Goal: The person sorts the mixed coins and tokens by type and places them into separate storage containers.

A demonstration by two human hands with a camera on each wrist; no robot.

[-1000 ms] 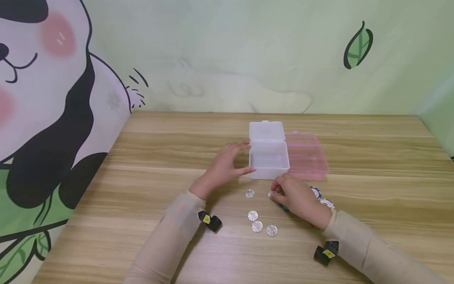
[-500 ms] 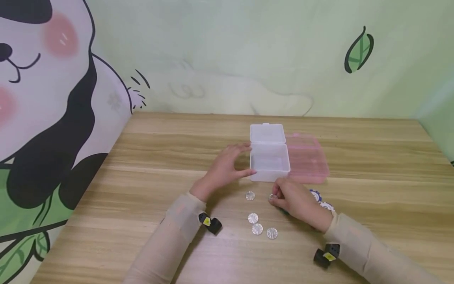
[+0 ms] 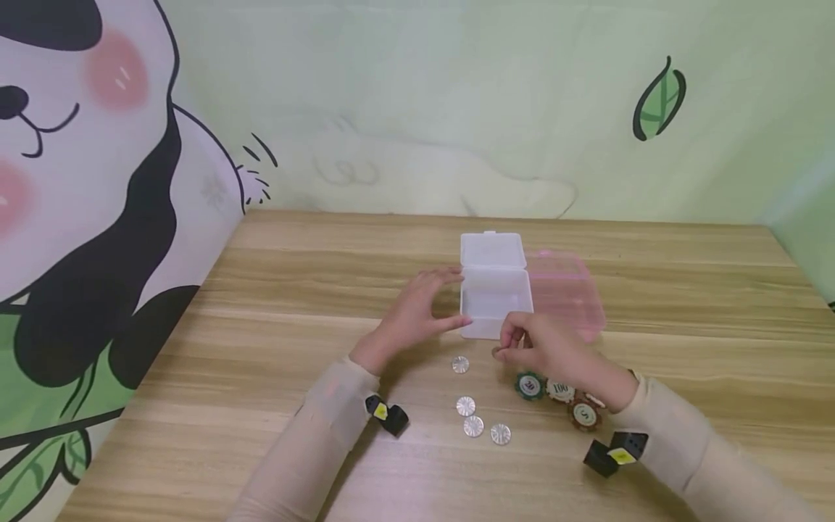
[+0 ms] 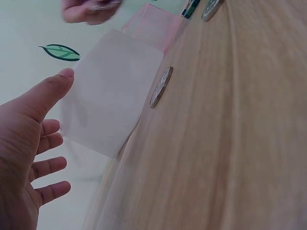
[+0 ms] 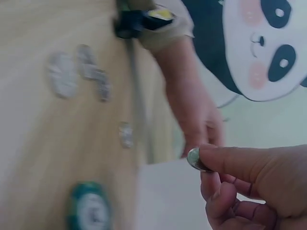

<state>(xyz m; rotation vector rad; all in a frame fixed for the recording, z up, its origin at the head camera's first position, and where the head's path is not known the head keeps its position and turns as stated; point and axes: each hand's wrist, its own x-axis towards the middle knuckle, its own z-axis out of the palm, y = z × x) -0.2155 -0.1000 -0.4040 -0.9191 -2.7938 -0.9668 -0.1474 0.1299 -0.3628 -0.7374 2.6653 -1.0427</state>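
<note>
silver coin pinched in front of an open white box

the right hand (image 3: 551, 351) had its thumb and forefinger clamped on a silver coin (image 5: 195, 159), held in the air on the person's side of the white box (image 3: 485, 328). the relation that mattered was fore and aft: the box's opening lay straight beyond the coin, away from the person, with the front wall between them. being round, the coin had no long axis; from the head its disc looked close to edge-on. the right hand, with the coin in it, was the nearer one. the left hand (image 3: 411, 304) stood at the box's left side, thumb and fingers apart, thumb tip at the front corner and fingertips by the left rim; firm contact was hard to tell. the lid (image 3: 492, 250) was tipped back on the far side.

a translucent pink box (image 3: 570, 301) sat just right of the white one. four loose coins (image 3: 466, 406) lay nearer the person, left of a cluster of poker chips (image 3: 529, 386), partly hidden by the right hand. all this rested on a wood-grain bench (image 3: 326, 261), against a pale green wall (image 3: 417, 72) painted with a panda and a leaf.
</note>
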